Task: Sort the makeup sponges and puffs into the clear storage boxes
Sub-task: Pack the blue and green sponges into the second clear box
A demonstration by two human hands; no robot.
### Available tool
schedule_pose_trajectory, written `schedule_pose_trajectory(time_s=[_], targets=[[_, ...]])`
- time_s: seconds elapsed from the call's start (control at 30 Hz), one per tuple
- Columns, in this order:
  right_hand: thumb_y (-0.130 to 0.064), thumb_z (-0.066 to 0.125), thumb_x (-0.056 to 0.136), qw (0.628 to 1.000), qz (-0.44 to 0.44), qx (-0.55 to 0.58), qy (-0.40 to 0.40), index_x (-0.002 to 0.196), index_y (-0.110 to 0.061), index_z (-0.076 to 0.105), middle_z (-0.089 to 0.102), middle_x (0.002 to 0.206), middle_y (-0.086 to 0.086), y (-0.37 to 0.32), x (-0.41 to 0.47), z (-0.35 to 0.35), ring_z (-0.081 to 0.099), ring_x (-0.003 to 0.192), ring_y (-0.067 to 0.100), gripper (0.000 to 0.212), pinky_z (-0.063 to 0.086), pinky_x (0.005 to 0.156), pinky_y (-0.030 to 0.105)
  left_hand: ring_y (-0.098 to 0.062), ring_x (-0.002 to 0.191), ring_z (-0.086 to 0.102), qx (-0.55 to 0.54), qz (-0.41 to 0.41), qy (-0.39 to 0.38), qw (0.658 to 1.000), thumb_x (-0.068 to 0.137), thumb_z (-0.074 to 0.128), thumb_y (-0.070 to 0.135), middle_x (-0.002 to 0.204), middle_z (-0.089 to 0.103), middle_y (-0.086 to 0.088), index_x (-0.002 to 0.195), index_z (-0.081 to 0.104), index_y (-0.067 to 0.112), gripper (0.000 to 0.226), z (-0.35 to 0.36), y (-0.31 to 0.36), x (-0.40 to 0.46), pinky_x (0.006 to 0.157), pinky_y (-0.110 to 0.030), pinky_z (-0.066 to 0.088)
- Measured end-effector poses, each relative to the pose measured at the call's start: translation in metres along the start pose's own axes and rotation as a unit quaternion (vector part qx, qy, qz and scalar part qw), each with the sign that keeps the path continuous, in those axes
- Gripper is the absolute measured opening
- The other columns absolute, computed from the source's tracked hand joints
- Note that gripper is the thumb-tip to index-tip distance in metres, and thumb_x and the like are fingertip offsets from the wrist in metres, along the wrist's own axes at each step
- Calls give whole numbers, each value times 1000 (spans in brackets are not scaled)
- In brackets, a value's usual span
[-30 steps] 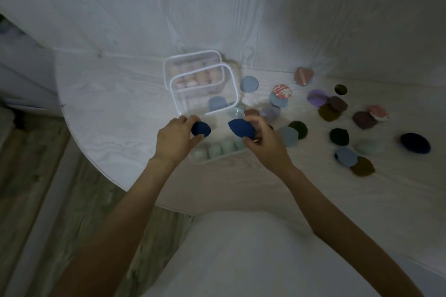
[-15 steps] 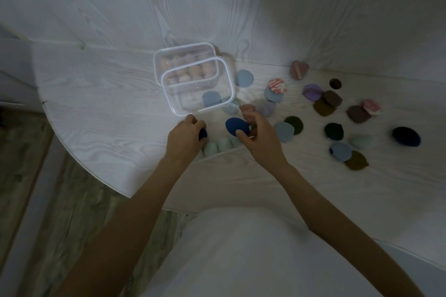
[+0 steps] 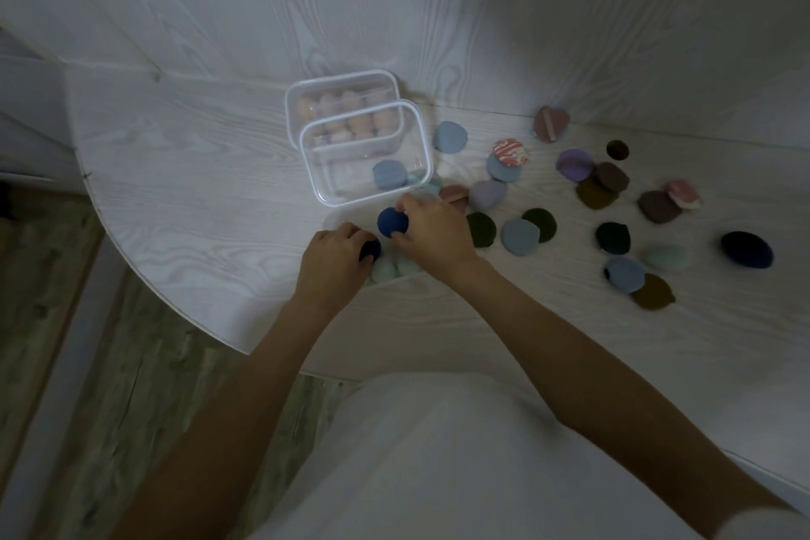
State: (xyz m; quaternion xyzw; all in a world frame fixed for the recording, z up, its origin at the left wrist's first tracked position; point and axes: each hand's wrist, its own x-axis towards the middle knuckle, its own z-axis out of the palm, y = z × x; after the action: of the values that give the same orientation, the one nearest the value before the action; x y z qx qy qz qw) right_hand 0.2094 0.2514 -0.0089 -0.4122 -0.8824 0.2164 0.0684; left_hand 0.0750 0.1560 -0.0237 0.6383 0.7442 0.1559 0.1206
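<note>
I see a dim room with weak, cool light. The table (image 3: 184,189) is white with a grey wood grain, and its near edge is curved. Behind it stands a wall (image 3: 394,4) of the same pale wood pattern, and it meets the table in a straight line. On the left, below the table edge, the floor (image 3: 52,342) shows greyish-brown wooden planks. A pale strip (image 3: 52,430) runs across the floor there.

Both arms reach forward, left hand (image 3: 335,259) and right hand (image 3: 431,228) close together, fingers curled, each pinching something.
</note>
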Motion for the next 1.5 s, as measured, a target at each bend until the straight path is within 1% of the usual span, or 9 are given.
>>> schedule_pose_trajectory(time_s=[0.1,0.33,0.6,0.7,0.8,0.97,1.1,1.33,1.5], targets=[[-23,55,84,995,-21,-97,-20,96,-8,58,67,90,11,-3,-2,7,52,97,28,20,31,76,32,-31,62,60,-21,-9,0,1000,70,72,2,81,67,-12,88,72,7,19,-1,-2,-2,66,-34,48],[-30,51,86,988,-28,-140,-52,95,-11,61,66,93,6,-3,-7,9,45,103,26,24,21,86,31,-30,71,61,-34,-21,-15,999,77,68,9,89,66,-10,95,70,8,18,8,-6,-2,70,-36,48],[-27,50,88,1000,-22,-6,1,104,-14,65,68,99,4,8,-17,1,49,95,25,26,32,82,33,-25,74,60,-28,28,39,998,82,57,21,89,66,-5,103,66,12,25,-2,14,-4,62,-34,49],[-19,54,84,996,-41,36,68,96,-8,69,70,87,9,22,-40,-23,57,80,27,22,41,72,35,-15,74,60,-61,77,98,990,86,50,28,86,68,2,109,65,14,30,-5,44,-1,63,-27,47],[-16,57,85,992,35,28,121,92,-7,69,69,80,9,56,-79,-50,60,66,23,16,47,60,30,-13,75,62,-108,142,135,975,87,54,23,85,70,1,105,68,11,26,7,88,7,67,-23,48],[-22,53,93,963,248,4,101,107,-14,65,67,90,5,148,-162,-93,61,79,23,20,44,64,30,-20,85,64,-109,190,-41,975,84,63,18,100,68,-4,111,63,14,27,53,168,26,66,-26,48],[-14,53,92,942,314,-38,114,111,-11,63,65,102,13,229,-202,-115,58,92,30,22,41,74,35,-19,112,51,-1,179,-155,972,92,51,30,130,51,-4,133,45,19,43,98,213,36,80,-30,48],[-4,55,86,926,348,-93,114,130,-22,50,31,147,15,336,-189,-119,29,131,39,48,28,103,51,-26,114,50,80,111,-173,975,89,55,29,136,47,-8,135,44,16,49,127,227,30,87,-34,44],[-4,52,89,927,356,4,119,134,-19,47,42,134,21,357,-186,-112,44,114,42,48,41,90,48,-28,107,56,34,99,-170,980,81,64,16,127,56,-8,126,56,16,46,125,215,26,79,-36,48]])
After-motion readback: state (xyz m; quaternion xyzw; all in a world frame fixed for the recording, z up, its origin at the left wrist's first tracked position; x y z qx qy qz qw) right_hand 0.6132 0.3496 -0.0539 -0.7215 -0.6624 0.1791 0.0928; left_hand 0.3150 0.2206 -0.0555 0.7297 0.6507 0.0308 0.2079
